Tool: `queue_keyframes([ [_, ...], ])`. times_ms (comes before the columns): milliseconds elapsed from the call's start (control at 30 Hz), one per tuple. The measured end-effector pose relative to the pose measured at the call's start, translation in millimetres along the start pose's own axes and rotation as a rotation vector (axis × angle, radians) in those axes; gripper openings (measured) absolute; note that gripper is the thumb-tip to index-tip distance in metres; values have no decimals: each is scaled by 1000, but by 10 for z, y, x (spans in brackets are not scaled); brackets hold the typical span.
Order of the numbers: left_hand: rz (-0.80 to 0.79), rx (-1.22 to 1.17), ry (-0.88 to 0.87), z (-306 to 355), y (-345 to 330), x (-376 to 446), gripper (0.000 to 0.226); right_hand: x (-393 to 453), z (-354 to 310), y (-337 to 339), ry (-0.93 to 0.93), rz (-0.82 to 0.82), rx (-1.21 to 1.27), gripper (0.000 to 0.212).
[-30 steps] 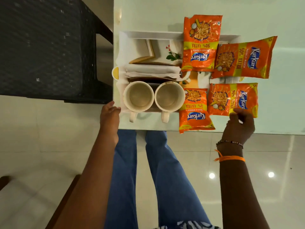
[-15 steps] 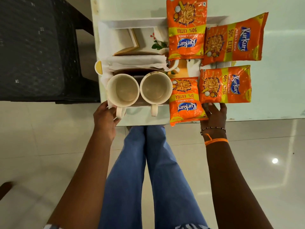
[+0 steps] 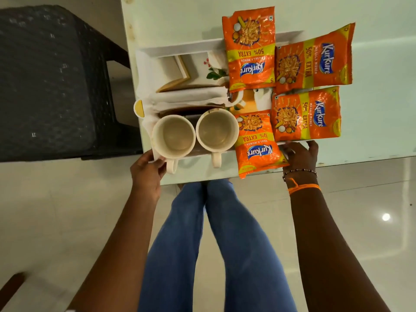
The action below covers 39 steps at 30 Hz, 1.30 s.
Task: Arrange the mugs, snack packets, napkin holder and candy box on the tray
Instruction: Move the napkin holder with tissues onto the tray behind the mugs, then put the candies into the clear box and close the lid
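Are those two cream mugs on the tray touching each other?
Touching. In the head view the rim of the left mug meets the rim of the right mug at one spot, with no gap showing between them there.

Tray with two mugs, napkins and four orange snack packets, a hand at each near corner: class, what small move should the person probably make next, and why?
Probably close both hands on the tray and lift it level. The left hand is at its near left corner beside a mug, the right hand is at its near right edge, and the near packet overhangs the rim, so tilting could spill it.
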<state>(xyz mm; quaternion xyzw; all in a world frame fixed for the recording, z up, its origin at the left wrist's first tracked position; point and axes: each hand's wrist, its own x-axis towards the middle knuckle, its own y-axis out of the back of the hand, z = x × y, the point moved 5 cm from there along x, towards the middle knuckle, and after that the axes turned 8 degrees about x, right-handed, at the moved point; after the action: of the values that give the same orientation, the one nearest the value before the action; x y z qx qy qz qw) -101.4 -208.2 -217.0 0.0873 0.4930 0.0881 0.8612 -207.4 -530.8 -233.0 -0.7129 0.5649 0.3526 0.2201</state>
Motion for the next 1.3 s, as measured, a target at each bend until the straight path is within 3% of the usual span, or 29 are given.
queue_keyframes([
  [233, -26, 23, -71, 138, -120, -7, 27, 39, -98, 114, 39, 13, 1, 44],
  [333, -56, 41, -92, 190, -353, -37, 13, 152, -297, 179, 64, 14, 18, 45],
  [700, -106, 1, -130, 420, -1880, -318, 19, 1047, -1531, 418, 137, 28, 52, 41],
  [867, -87, -9, -120, 476, -2489, -348, 31, 1499, -1955, 463, 126, 18, 52, 39],
  [1067, -52, 13, -103, 461, -2750, -351, 40, 1759, -2110, 463, 107, 2, 50, 41],
  [1300, -53, 16, -127, 403, -2753, -312, 31, 1817, -2102, 458, 94, -48, 41, 41],
])
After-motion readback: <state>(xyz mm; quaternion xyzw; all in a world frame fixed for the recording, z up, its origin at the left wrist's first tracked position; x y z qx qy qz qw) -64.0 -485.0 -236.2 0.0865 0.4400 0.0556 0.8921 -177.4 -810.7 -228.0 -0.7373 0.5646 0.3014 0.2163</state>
